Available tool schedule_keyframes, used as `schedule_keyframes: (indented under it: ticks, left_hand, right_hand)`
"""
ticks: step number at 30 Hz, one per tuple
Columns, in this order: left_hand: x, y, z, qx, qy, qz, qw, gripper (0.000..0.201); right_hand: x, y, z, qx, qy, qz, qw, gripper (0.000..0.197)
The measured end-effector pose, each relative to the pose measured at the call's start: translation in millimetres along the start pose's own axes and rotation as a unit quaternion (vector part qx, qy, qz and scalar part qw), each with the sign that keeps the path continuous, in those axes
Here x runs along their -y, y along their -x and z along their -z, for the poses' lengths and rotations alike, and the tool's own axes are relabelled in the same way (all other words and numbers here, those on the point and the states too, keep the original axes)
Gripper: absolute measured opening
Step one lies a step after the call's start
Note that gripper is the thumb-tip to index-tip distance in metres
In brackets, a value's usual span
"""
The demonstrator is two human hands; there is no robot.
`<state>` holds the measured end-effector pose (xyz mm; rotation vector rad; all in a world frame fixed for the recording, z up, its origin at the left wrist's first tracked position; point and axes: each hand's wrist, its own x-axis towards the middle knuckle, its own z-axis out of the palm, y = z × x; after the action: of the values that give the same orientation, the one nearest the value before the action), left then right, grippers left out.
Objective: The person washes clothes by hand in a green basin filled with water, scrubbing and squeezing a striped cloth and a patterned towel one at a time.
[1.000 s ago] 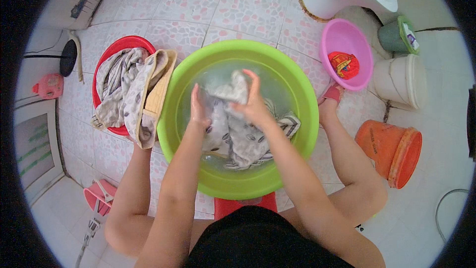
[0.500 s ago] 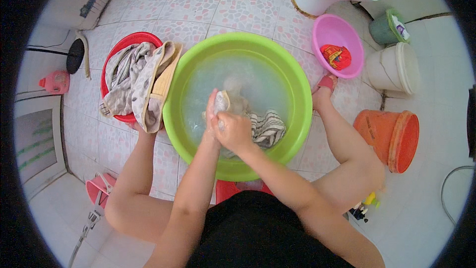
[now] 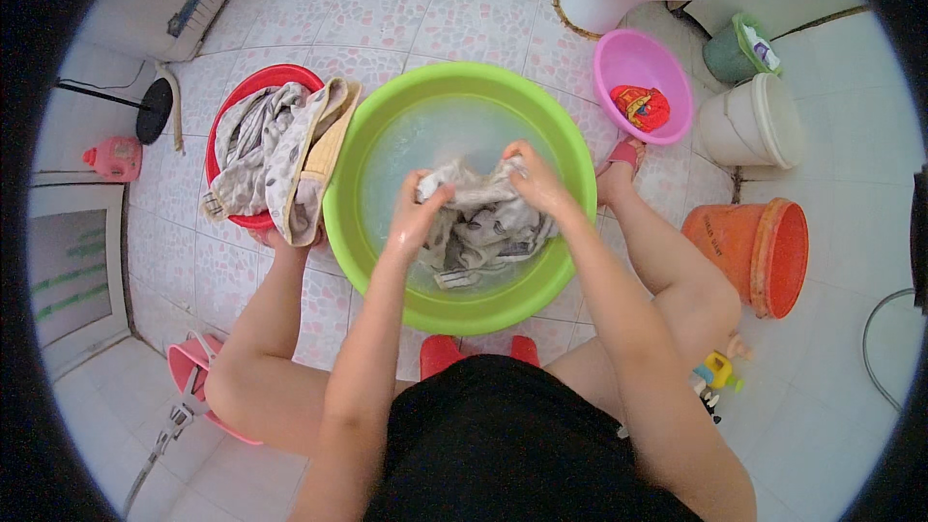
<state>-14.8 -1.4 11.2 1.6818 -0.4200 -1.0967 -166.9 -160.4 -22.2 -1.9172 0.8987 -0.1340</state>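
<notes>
Inside the green basin (image 3: 340, 203), amid cloudy water (image 3: 454, 126), a wet grey-white cloth (image 3: 493, 227) has its gripped upper stretch running nine to three o'clock — its loose folds trailing toward six. The left hand (image 3: 416, 210) pinches the nine o'clock end, the right hand (image 3: 536, 184) the three — a pink basin (image 3: 648, 60) stands off at two o'clock

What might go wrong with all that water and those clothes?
Cloudy water might splash over the rim of the green basin and make the tiles slippery. The wet cloth between the left hand and right hand might slip. Clothes hanging over the edge of the red basin could slide off.
</notes>
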Motion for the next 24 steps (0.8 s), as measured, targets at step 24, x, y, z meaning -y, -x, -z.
schedule_keyframes:
  ticks: [24]
  left_hand:
    - [78, 9, 40, 0.117, -0.235, -0.128, 0.956, 0.103]
  right_hand:
    - [75, 58, -2, 0.046, -0.255, -0.003, 0.966, 0.039]
